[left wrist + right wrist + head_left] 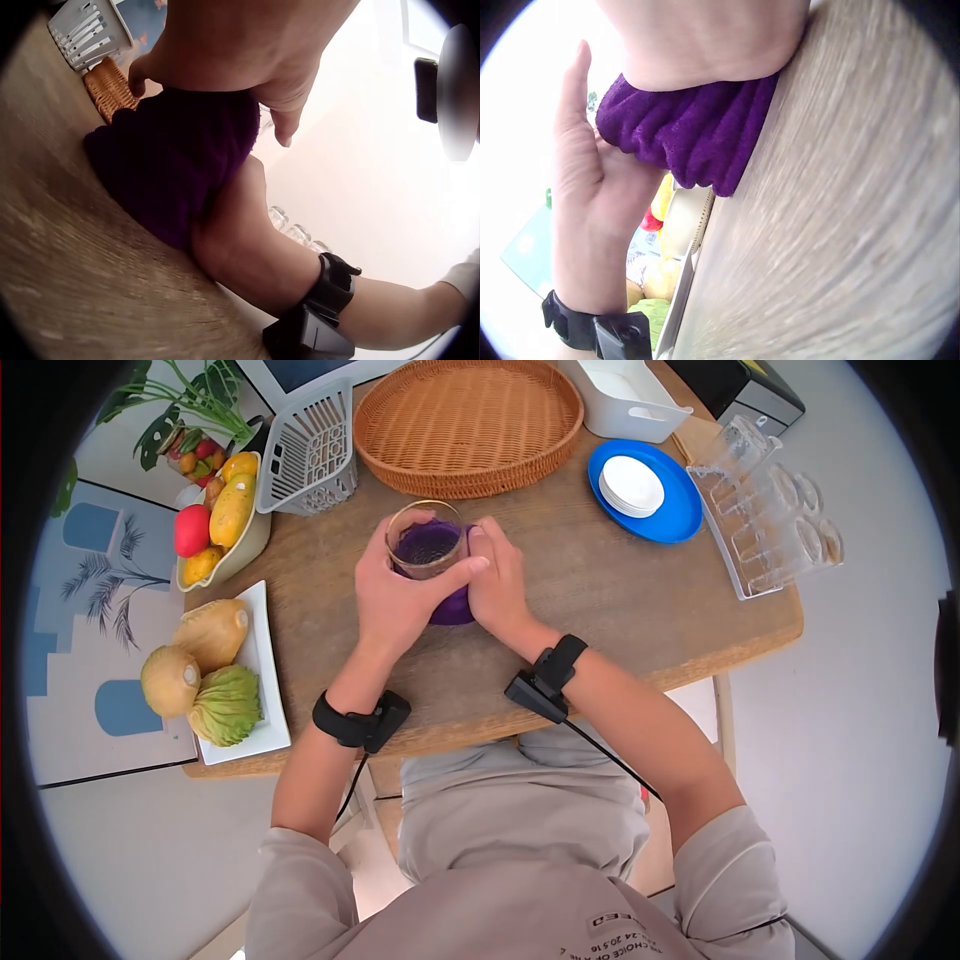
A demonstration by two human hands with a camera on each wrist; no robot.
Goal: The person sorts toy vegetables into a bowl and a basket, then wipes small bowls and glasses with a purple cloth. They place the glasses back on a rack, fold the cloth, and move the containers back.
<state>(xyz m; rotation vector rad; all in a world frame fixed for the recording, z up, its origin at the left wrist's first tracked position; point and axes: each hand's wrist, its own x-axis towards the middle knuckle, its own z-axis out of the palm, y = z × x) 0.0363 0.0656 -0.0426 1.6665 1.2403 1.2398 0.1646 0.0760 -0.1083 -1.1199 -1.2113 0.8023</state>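
Observation:
A clear drinking glass (438, 568) stands at the middle of the table with a purple cloth (455, 610) bunched about its sides. My left hand (393, 592) grips the glass near its rim, thumb across the near side and fingers round the far side. On the other side, my right hand (500, 582) holds the cloth against the glass, fingers curled along it. In the right wrist view the cloth (705, 135) hangs in folds down to the tabletop beneath my right palm. The left wrist view shows the cloth (172, 157) between both hands, hiding the glass.
Behind the glass are a wicker tray (470, 482), a grey plastic basket (305, 455) and a white bin (630, 415). At right, a blue plate (675, 510) bears small white dishes, beside a rack (735, 555) of glass mugs. Fruit fills a bowl (245, 555) and a white plate (268, 690) at left.

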